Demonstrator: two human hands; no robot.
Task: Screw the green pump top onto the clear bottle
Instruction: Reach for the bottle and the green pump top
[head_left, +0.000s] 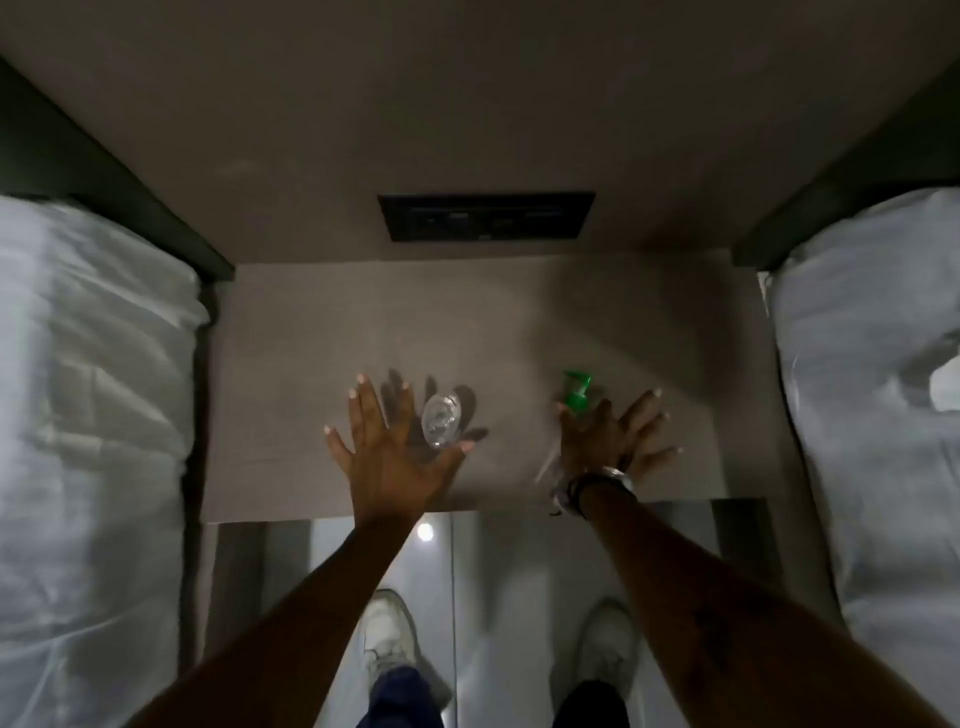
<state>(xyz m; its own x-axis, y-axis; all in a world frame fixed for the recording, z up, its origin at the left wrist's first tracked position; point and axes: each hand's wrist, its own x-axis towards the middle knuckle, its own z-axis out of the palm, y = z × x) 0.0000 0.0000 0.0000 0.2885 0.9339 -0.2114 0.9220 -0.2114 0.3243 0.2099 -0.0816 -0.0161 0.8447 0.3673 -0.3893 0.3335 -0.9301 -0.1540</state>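
Note:
A small clear bottle (441, 420) stands on the brown nightstand top (519, 322), seen from above. My left hand (387, 452) is spread flat over the table just left of it, fingers apart, thumb reaching below the bottle, holding nothing. The green pump top (575, 391) lies on the table to the right, its thin dip tube (544, 468) running toward the front edge. My right hand (615, 441) hovers over the pump's lower part with fingers splayed, hiding the middle of the tube. A watch and bands sit on that wrist.
A dark socket panel (487, 216) is set in the wall behind the nightstand. White bedding (88, 415) flanks the left side and more white bedding (872, 405) the right. Below the table's front edge are a glossy floor and my white shoes (387, 644).

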